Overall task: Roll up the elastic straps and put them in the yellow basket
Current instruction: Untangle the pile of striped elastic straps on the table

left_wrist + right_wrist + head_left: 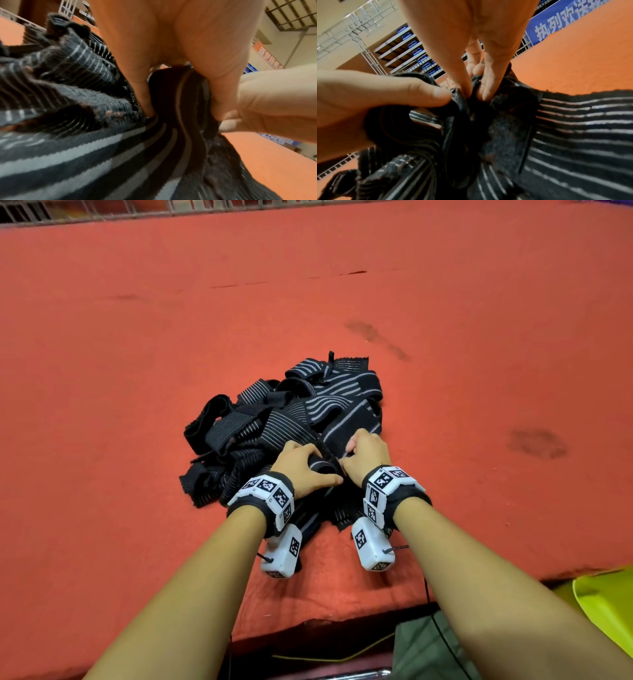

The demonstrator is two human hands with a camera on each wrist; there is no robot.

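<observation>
A heap of black elastic straps with grey stripes (301, 412) lies on the red cloth-covered table (137, 337). At its near edge my left hand (301, 465) curls round a partly rolled strap (323, 466), thumb on its near side. My right hand (364, 451) pinches the same roll's right end. In the left wrist view the rolled strap (180, 94) sits between thumb and fingers, its striped tail running toward the camera. In the right wrist view my right hand (471, 93) pinches the roll's dark edge (462, 115), the left thumb pressing beside it. A corner of the yellow basket (609, 604) shows at lower right.
The table's near edge (325, 616) runs below my forearms, with a dark cable (442, 631) and a yellow cord (342, 654) hanging under it. A metal railing (102, 210) borders the far side. Dark stains (536, 443) mark the cloth to the right.
</observation>
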